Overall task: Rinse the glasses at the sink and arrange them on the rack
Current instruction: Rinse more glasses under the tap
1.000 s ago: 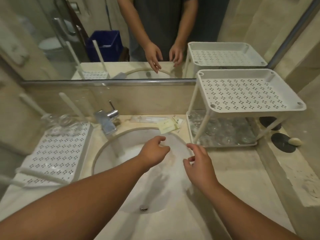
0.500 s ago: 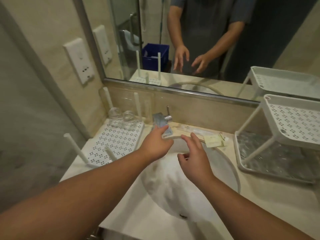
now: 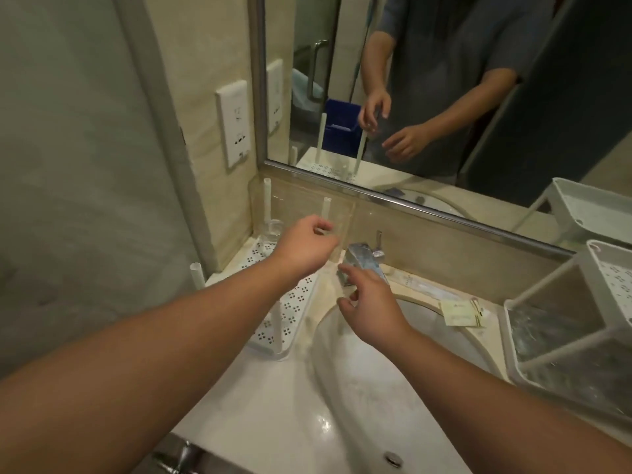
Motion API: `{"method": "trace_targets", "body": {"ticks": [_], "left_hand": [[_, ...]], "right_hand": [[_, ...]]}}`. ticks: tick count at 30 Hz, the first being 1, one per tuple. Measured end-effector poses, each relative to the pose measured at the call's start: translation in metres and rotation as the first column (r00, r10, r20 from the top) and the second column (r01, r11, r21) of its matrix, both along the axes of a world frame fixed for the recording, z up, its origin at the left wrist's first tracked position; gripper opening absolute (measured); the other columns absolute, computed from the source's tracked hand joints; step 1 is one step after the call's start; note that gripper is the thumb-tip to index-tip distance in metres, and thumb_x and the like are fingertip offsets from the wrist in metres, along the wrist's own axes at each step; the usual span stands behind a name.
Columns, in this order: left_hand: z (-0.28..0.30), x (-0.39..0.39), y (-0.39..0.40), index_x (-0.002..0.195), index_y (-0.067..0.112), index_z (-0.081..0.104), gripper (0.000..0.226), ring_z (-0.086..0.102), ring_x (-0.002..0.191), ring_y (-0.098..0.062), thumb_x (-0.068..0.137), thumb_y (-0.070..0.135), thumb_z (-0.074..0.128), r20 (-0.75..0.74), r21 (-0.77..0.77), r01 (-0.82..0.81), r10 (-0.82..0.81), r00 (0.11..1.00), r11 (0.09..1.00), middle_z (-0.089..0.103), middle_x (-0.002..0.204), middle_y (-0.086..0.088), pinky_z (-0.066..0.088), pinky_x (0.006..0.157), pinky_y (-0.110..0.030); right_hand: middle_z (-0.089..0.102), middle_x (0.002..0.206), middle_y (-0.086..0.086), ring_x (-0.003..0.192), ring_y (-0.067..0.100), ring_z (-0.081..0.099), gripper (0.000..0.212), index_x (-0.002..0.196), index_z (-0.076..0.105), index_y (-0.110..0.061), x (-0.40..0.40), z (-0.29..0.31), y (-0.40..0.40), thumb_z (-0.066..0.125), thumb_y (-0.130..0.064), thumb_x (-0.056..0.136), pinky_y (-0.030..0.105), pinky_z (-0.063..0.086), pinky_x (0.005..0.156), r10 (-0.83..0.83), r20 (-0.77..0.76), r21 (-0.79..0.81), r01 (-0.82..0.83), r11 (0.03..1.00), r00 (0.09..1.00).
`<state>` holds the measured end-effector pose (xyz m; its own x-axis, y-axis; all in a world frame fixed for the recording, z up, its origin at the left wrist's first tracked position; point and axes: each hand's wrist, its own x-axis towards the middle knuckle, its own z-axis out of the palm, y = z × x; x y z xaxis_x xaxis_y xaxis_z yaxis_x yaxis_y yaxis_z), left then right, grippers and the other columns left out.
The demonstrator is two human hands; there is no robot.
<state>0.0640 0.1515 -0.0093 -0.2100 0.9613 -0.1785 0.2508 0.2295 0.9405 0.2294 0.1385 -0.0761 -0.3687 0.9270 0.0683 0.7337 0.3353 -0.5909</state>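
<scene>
Clear glass (image 3: 273, 229) upright at back left corner of white perforated tray (image 3: 297, 302), left of sink (image 3: 362, 378). Second glass mostly hidden behind a hand, too blurred to tell. White two-tier rack (image 3: 564, 340) right of sink, clear glasses (image 3: 547, 336) crowded on its lower shelf, top tier bare.

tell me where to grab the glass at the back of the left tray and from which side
Grip the glass round its side wall, near mid-height, thumb opposite fingers. It seems to stand upright in the back corner of the perforated tray, walled in behind and on the left, with a post beside it. So come from the front right, where the left hand already hovers.
</scene>
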Motion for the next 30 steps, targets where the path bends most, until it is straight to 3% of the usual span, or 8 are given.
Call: {"method": "trace_targets", "body": {"ticks": [6,10,14,20,25,30], "left_hand": [[-0.021,-0.036,0.008,0.109,0.022,0.063,0.021,0.066,0.075,-0.024,0.088,0.023,0.062,0.065,-0.092,-0.076,0.082,0.994,0.993,0.067,0.090,-0.004,0.051,0.058,-0.031],[-0.038,-0.053,0.014,0.108,0.022,0.063,0.020,0.061,0.070,-0.022,0.088,0.022,0.061,0.110,-0.160,-0.124,0.143,0.984,0.979,0.065,0.084,-0.004,0.050,0.057,-0.030],[-0.053,-0.067,0.023,0.110,0.023,0.062,0.024,0.060,0.068,-0.021,0.086,0.020,0.060,0.140,-0.217,-0.157,0.190,0.972,0.963,0.064,0.082,-0.005,0.048,0.052,-0.027],[-0.070,-0.077,0.036,0.117,0.027,0.059,0.028,0.061,0.068,-0.018,0.089,0.024,0.060,0.134,-0.260,-0.154,0.193,0.972,0.953,0.065,0.085,-0.003,0.050,0.054,-0.028],[-0.082,-0.081,0.040,0.117,0.029,0.061,0.028,0.063,0.071,-0.017,0.089,0.024,0.059,0.155,-0.315,-0.149,0.205,0.966,0.937,0.065,0.090,0.000,0.053,0.056,-0.027],[-0.092,-0.079,0.042,0.111,0.031,0.060,0.023,0.063,0.074,-0.017,0.089,0.025,0.059,0.173,-0.342,-0.148,0.217,0.961,0.928,0.065,0.089,0.001,0.055,0.058,-0.028]], "right_hand": [[0.055,0.127,0.004,0.112,0.021,0.057,0.054,0.137,0.052,-0.025,-0.048,0.004,0.037,0.067,-0.019,0.086,0.030,0.045,0.093,0.106,0.170,0.013,-0.110,0.994,0.980],[0.051,0.133,0.010,0.118,0.029,0.054,0.063,0.144,0.043,-0.022,-0.077,0.003,0.072,0.067,-0.023,0.086,0.036,0.045,0.096,0.207,0.338,-0.032,-0.208,0.978,0.918],[0.040,0.147,0.015,0.129,0.033,0.048,0.070,0.149,0.035,-0.019,-0.104,-0.004,0.108,0.067,-0.021,0.086,0.038,0.042,0.104,0.266,0.406,-0.085,-0.253,0.964,0.875],[0.030,0.151,0.020,0.127,0.038,0.050,0.078,0.152,0.026,-0.021,-0.133,-0.023,0.148,0.067,-0.020,0.085,0.043,0.045,0.101,0.251,0.502,-0.147,-0.204,0.968,0.827],[0.038,0.145,0.015,0.122,0.040,0.053,0.073,0.149,0.026,-0.024,-0.150,-0.040,0.158,0.064,-0.024,0.086,0.046,0.048,0.097,0.200,0.584,-0.136,-0.147,0.980,0.787],[0.047,0.132,0.014,0.114,0.037,0.057,0.057,0.140,0.039,-0.018,-0.147,-0.048,0.165,0.061,-0.018,0.087,0.044,0.050,0.092,0.182,0.572,-0.147,-0.118,0.982,0.800]]}}
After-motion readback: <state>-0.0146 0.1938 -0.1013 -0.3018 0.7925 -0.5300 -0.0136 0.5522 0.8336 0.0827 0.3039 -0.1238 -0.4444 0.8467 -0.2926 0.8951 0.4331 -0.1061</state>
